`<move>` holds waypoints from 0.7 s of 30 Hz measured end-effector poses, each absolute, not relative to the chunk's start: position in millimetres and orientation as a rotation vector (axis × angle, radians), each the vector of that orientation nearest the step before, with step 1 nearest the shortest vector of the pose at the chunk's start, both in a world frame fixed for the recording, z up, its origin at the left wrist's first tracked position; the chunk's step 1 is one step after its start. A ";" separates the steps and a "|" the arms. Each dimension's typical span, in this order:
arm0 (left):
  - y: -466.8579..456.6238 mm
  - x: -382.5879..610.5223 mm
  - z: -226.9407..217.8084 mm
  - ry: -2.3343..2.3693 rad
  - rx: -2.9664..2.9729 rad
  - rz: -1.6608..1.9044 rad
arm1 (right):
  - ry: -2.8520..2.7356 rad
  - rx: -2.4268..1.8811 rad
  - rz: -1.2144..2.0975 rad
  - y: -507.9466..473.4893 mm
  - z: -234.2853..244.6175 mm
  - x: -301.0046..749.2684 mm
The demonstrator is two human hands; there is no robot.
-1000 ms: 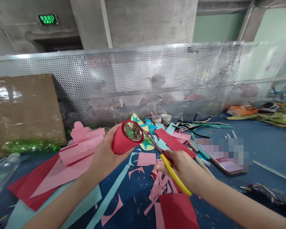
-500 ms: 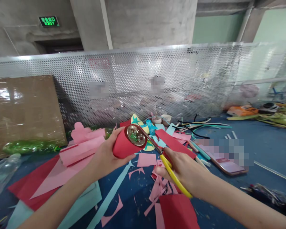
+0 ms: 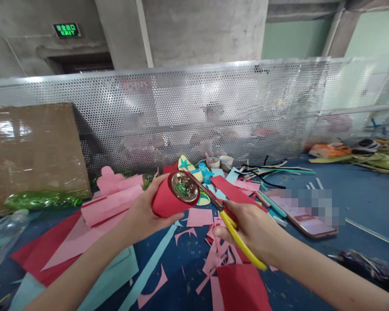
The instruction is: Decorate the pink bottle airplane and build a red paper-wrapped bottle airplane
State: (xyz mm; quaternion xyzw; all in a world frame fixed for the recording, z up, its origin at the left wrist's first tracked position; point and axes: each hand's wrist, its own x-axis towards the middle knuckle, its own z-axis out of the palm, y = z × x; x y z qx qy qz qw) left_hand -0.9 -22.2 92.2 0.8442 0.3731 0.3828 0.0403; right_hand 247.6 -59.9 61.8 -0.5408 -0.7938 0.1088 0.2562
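Observation:
Wrapped in red paper, a can (image 3: 173,199) is tilted with its metal end facing up and toward me. My left hand (image 3: 149,205) is closed around its left side, thumb along the bottom. In my right hand (image 3: 246,226) are scissors (image 3: 243,246) with yellow handles, gripped by the loops. Their blades point up and left, lying along the can's right rim; whether paper is between them I cannot make out. Below lie pink paper scraps (image 3: 214,257) and a light blue paper strip (image 3: 151,263). A red paper sheet (image 3: 243,287) is near my right wrist.
Pink paper rolls (image 3: 112,205), a green plastic bottle (image 3: 42,199) and a clear bottle (image 3: 4,239) lie at left, before a cardboard sheet (image 3: 32,151). At right are a phone (image 3: 306,218) and pipe cleaners (image 3: 288,169). A perforated metal screen (image 3: 181,95) stands behind.
The scissors and my right hand have shifted slightly right and down. The can has turned slightly in my left hand, which has barely moved.

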 end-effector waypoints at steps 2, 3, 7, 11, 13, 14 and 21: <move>-22.9 -1.3 94.6 1.151 2.583 1.158 | -2.141 -1.450 0.322 -59.2 61.9 248.3; -23.2 -1.8 95.9 1.163 2.574 1.150 | -2.133 -1.444 0.336 -59.1 62.1 248.5; -24.4 -3.9 100.2 1.202 2.504 1.087 | -2.120 -1.454 0.367 -58.9 62.3 248.7; -26.6 -4.8 104.6 1.213 2.450 1.051 | -2.117 -1.448 0.385 -58.6 61.7 249.0; -28.0 -5.2 107.2 1.234 2.418 1.015 | -2.119 -1.440 0.388 -58.4 61.4 249.1; -28.7 -5.5 108.6 1.245 2.404 0.996 | -2.119 -1.439 0.389 -58.2 61.4 249.2; -29.4 -11.4 116.7 1.229 2.388 0.884 | -2.110 -1.411 0.363 -57.5 61.4 249.5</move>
